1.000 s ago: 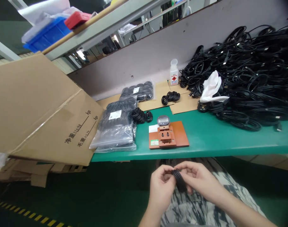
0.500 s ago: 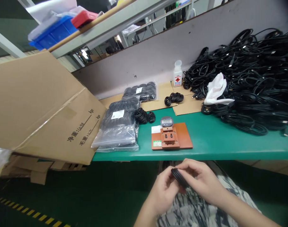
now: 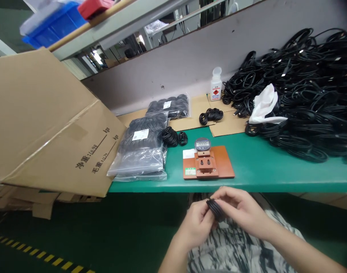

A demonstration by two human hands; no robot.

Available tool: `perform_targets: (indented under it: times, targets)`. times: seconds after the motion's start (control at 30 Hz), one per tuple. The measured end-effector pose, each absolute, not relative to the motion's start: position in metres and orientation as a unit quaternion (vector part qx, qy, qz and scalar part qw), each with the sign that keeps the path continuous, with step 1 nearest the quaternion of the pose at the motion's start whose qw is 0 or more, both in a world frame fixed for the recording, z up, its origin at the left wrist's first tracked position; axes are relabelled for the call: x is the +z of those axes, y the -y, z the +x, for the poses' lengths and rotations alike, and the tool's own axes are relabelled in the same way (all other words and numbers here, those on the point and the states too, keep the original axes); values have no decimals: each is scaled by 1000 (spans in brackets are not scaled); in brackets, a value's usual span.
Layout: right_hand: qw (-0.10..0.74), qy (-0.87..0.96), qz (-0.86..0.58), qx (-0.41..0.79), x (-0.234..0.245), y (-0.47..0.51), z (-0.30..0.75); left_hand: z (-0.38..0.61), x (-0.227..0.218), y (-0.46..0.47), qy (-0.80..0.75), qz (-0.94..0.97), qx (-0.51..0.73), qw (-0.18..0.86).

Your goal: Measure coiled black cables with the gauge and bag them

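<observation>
A small coiled black cable (image 3: 215, 211) is held between my two hands over my lap, just below the bench's front edge. My left hand (image 3: 196, 222) grips its left side, with the thumb and fingers closed on it. From the right, my right hand (image 3: 241, 209) pinches the coil's upper part; some of its fingertips are hidden behind the coil. On the green bench just beyond my hands stands a digital dial gauge (image 3: 202, 144) on an orange-brown base plate (image 3: 226, 162); its display reads zero.
Bagged black coils (image 3: 139, 146) lie left of the gauge beside an open carton (image 3: 62, 125). Loose coils (image 3: 170, 136) sit near the bags, and more coils (image 3: 214, 115) rest on cardboard. A white bottle (image 3: 216, 86), a white cloth (image 3: 264, 106) and a large cable heap (image 3: 304, 94) are behind and right.
The camera view has shifted slightly. Between my hands the coil has turned a little, showing more of its side loops; both hands keep hold of it.
</observation>
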State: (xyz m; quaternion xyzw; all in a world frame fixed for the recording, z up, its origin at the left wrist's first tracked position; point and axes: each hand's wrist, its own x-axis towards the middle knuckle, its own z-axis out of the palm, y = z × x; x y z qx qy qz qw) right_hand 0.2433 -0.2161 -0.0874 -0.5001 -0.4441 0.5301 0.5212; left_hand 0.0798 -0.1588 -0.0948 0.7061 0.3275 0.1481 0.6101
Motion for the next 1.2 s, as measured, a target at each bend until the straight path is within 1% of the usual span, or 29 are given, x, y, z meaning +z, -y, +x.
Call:
perform_targets:
  times: [0.13, 0.23, 0.3, 0.37, 0.47, 0.53, 0.6, 0.7, 0.77, 0.97, 1.2]
  targets:
    - [531, 333, -484, 610, -92, 208, 244, 77, -92, 156, -273, 710, 143, 634]
    - [532, 298, -501, 614, -91, 204, 243, 76, -94, 155, -269, 703, 173, 635]
    - [557, 301, -524, 570, -90, 203, 241, 77, -96, 153, -285, 696, 198, 629]
    - [583, 335, -546, 499, -90, 204, 238, 80, -96, 149, -299, 683, 217, 630]
    - [590, 455, -562, 358, -92, 205, 240, 87, -96, 142, -316, 651, 244, 645]
    - [556, 572, -541, 267, -93, 202, 247, 92, -96, 138, -319, 636, 258, 653]
    - [492, 679, -504, 205, -93, 196, 257, 95, -97, 134, -318, 631, 259, 659]
    - [410, 765, -473, 149, -91, 187, 271, 98, -97, 130, -314, 629, 250, 666]
    - [392, 785, -467, 114, -92, 183, 276, 97, -96, 128, -307, 635, 242, 666]
    - [451, 786, -422, 2, -103, 176, 279, 96, -100, 126, -285, 661, 239, 651]
    - [452, 784, -426, -31, -115, 173, 282, 97, -106, 125, -281, 665, 237, 650]
